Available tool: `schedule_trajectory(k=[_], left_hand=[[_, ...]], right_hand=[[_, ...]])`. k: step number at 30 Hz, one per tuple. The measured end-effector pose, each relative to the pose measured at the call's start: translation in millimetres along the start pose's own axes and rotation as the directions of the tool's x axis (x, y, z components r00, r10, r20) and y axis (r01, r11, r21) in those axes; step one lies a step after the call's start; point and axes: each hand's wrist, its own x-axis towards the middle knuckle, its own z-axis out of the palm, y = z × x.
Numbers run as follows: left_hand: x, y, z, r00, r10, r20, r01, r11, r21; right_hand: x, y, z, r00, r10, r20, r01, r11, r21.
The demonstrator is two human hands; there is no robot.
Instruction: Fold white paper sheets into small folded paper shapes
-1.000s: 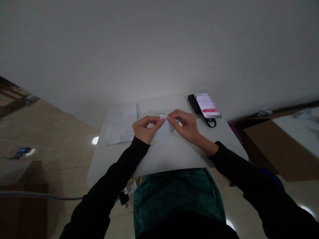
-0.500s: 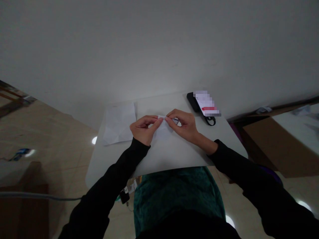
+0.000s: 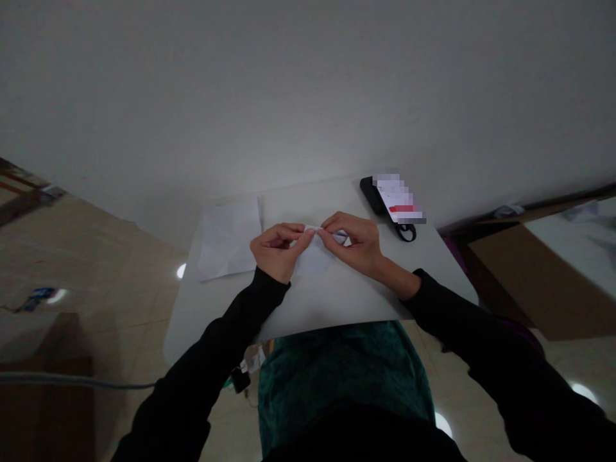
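A small folded piece of white paper (image 3: 315, 256) is held just above the white table (image 3: 332, 301), between both hands. My left hand (image 3: 282, 250) pinches its upper edge between thumb and fingers. Close beside it, my right hand (image 3: 353, 240) pinches the same edge, and the two thumb tips almost meet. A folded part of the paper shows through the gap between the right thumb and forefinger. The fingers hide much of the paper's top. To the left of my left hand, a larger creased white sheet (image 3: 228, 237) lies flat on the table.
A phone (image 3: 397, 199) with a lit screen leans on a black object (image 3: 370, 192) with a strap loop at the back right. Behind the table rises a grey-white wall (image 3: 308, 96). Brown cardboard (image 3: 543, 282) lies at the right, and a cable (image 3: 77, 382) crosses the lower left.
The hands stay almost in place. The paper has shifted slightly between the fingers, and more of its folded part shows inside the right hand's grip.
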Motion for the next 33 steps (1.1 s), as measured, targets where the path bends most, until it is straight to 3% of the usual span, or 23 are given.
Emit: schedule_trajectory(k=[10, 13, 16, 20, 28, 33], left_hand=[[1, 2, -0.6, 1.0, 0.029, -0.01, -0.029, 0.998, 0.049], [4, -1, -3.0, 0.995, 0.091, -0.034, -0.088, 0.992, 0.086], [10, -7, -6.9, 0.987, 0.112, -0.116, -0.1, 0.99, 0.101], [14, -12, -8.9, 0.98, 0.084, -0.181, -0.061, 0.99, 0.128], [13, -8, -5.5, 0.994, 0.08, -0.074, -0.068, 0.986, 0.152], [13, -11, -8.0, 0.998, 0.058, -0.001, -0.058, 0.986, 0.155]], right_hand=[[-1, 0, -1, 0.998, 0.06, -0.004, -0.059, 0.998, 0.014], [-3, 2, 2, 0.974, 0.223, -0.038, -0.216, 0.967, 0.132], [-4, 10, 6, 0.91, 0.414, 0.021, -0.4, 0.866, 0.3], [-4, 23, 8, 0.863, 0.501, 0.07, -0.491, 0.796, 0.355], [-1, 29, 4, 0.805, 0.586, -0.094, -0.515, 0.769, 0.38], [2, 24, 1, 0.776, 0.619, -0.12, -0.536, 0.749, 0.39]])
